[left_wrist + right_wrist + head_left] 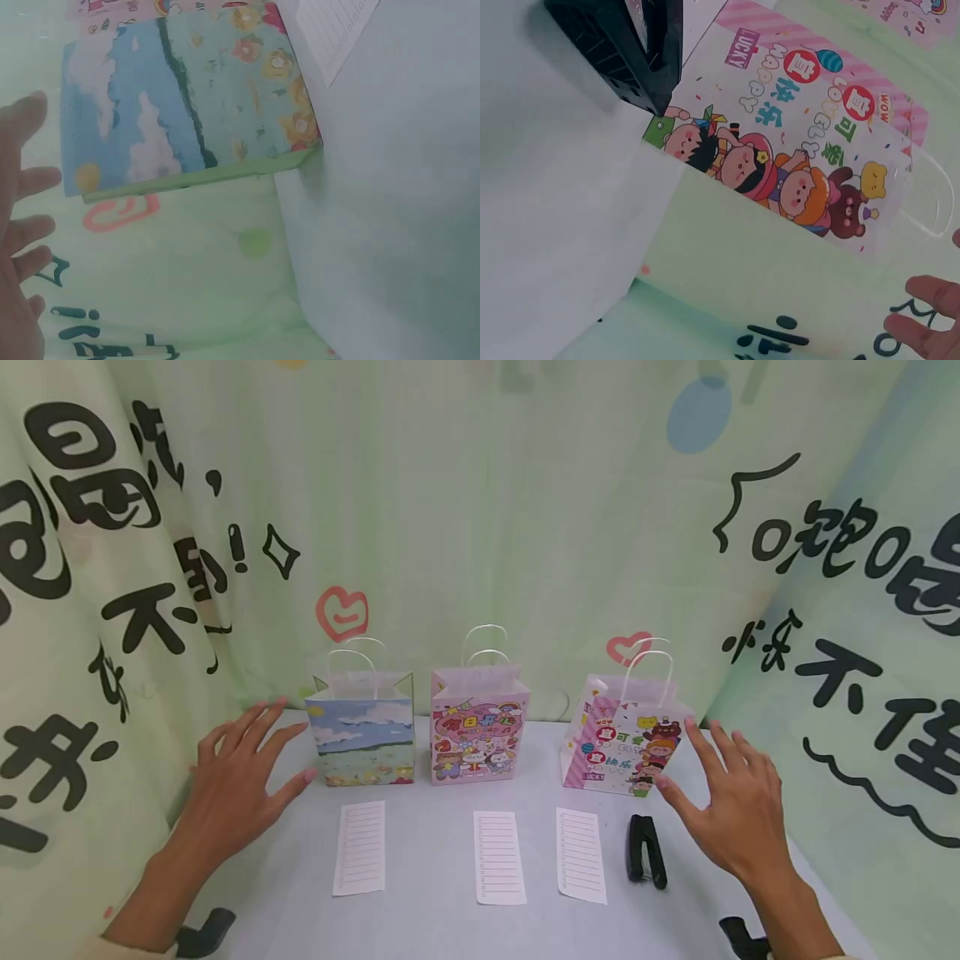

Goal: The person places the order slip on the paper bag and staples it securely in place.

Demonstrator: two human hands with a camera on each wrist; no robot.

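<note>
Three paper gift bags with white handles stand in a row at the back of the table. My left hand, fingers spread, is nearest the blue sky-and-meadow bag and holds nothing. A pink cartoon bag stands in the middle. On the right is a white and pink bag printed with cartoon children. Beside that bag my right hand is spread with nothing in it; whether a fingertip touches the bag I cannot tell. A black stapler lies left of the right hand.
Three lined paper slips lie in front of the bags: a left slip, a middle slip and a right slip. A pale green printed curtain hangs behind and along both sides of the white table.
</note>
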